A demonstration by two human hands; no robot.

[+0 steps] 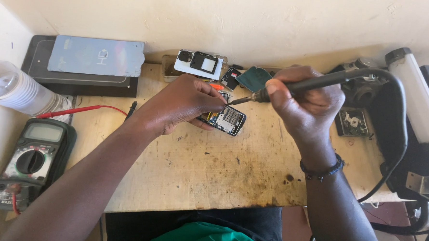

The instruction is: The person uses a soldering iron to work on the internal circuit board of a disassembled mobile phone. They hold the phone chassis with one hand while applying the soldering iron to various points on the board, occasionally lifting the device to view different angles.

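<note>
Near the worn wooden worktop's (212,168) back edge, the left hand (179,107) pinches a small opened phone circuit board (224,118). The right hand (307,103), fist closed around a black soldering iron (322,81), points its tip leftward onto the board's upper edge.

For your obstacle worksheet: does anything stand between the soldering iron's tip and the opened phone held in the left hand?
Nothing visible does. The right hand aims the iron at the phone; the left hand grips it beside the tip, not across its path.
</note>
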